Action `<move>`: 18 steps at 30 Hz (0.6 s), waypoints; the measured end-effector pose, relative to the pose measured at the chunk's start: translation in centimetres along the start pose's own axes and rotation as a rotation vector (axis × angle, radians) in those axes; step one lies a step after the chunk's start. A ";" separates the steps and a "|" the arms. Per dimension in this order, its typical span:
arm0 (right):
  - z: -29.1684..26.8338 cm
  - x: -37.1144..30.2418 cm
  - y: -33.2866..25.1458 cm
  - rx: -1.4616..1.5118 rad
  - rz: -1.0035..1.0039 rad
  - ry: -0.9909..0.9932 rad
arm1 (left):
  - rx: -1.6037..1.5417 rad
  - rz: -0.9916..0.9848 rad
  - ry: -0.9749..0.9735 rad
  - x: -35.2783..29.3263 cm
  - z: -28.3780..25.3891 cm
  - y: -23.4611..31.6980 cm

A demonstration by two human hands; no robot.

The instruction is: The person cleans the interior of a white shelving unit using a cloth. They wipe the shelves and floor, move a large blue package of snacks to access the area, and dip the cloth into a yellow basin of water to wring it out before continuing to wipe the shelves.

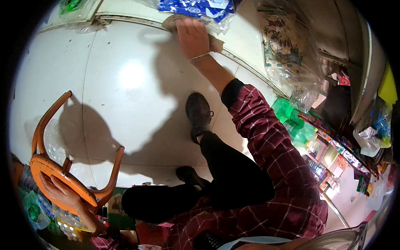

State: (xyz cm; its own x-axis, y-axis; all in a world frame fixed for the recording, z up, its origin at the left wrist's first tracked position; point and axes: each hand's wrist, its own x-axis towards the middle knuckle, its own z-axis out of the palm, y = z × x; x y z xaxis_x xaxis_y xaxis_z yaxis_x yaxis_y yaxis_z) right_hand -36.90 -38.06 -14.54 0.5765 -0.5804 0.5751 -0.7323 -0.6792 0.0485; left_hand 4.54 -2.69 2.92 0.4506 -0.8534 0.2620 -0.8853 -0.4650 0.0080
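Note:
My right hand (194,38) is stretched out to the far side, its fingers closed over a greyish-brown rag (216,44). The rag presses along the pale shelf edge (125,20), just below a blue plastic package (198,7). At the lower left my left hand (62,192) lies with fingers spread on the seat of an orange stool (39,163). The stool's paint is chipped, and its curved legs reach toward the white floor.
Pale floor tiles (108,62) spread between the stool and shelf. On the right are a plastic-wrapped brown package (283,41) and green bottles (291,118). More bottles (62,223) stand below the stool. My shoe (198,110) is planted mid-floor.

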 end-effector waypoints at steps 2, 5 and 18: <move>0.8 1.8 -1.1 0.010 -0.020 -0.018 | -0.023 0.006 -0.007 -0.1 0.4 0.0; 2.3 4.5 -3.1 0.035 -0.004 -0.097 | -0.071 -0.047 0.013 -0.2 0.3 1.0; -1.5 -1.0 0.4 0.006 0.154 -0.247 | -0.103 -0.082 -0.034 -0.3 0.2 0.0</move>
State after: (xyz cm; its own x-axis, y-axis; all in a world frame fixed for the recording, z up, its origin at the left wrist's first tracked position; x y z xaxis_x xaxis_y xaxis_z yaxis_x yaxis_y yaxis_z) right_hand -38.30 -37.10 -13.82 0.5296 -0.7685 0.3591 -0.8166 -0.5765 -0.0292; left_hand 4.43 -2.50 2.64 0.5244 -0.8215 0.2240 -0.8514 -0.5086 0.1280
